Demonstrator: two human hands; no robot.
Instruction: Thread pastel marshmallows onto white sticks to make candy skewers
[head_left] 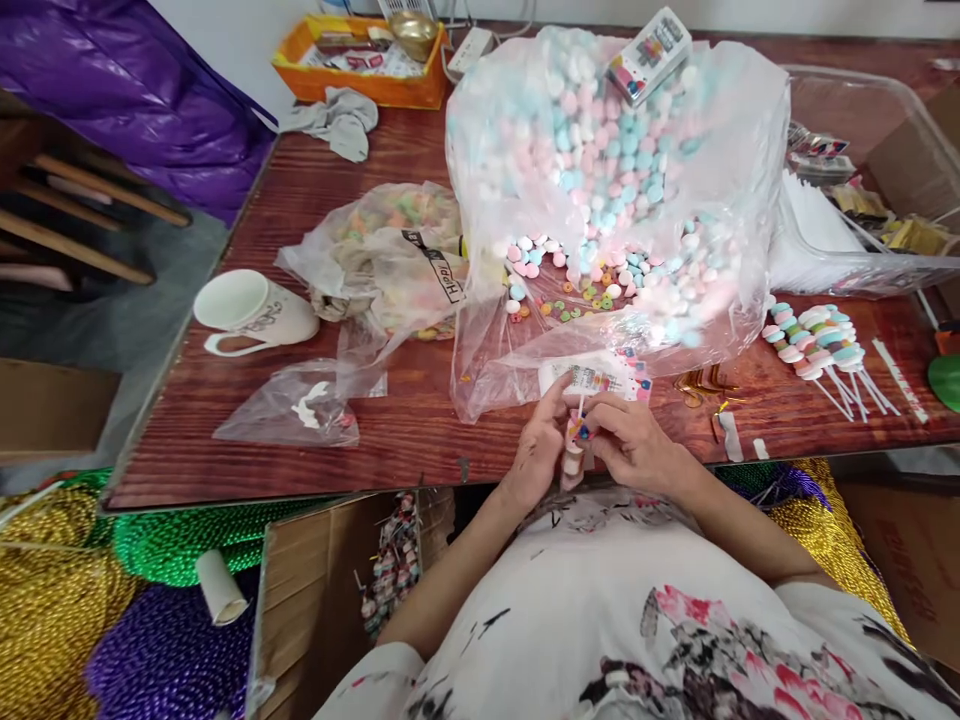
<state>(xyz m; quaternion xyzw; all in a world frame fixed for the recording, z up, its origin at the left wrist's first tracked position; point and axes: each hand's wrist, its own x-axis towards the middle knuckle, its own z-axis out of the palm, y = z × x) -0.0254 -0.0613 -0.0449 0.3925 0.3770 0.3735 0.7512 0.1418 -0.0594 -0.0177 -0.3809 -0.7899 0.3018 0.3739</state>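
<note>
At the near edge of the table, a candy skewer (573,462) in a clear wrapper hangs between my hands, its white stick pointing up. My left hand (534,450) grips it from the left, with the index finger stretched upward along the stick. The fingers of my right hand (634,440) pinch the gathered neck of the wrapper, where small orange and blue bits show. Just beyond my fingers lies a pack of printed bags (596,376). Gold twist ties (701,385) lie to the right. Farther right are several finished-looking candy skewers (817,340).
A big clear bag of pastel candies (615,160) fills the table's middle, with a printed box (649,56) on top. A bag of ring candies (405,260), a white mug (255,310) and a small plastic bag (292,405) stand left. A clear bin (892,262) sits right.
</note>
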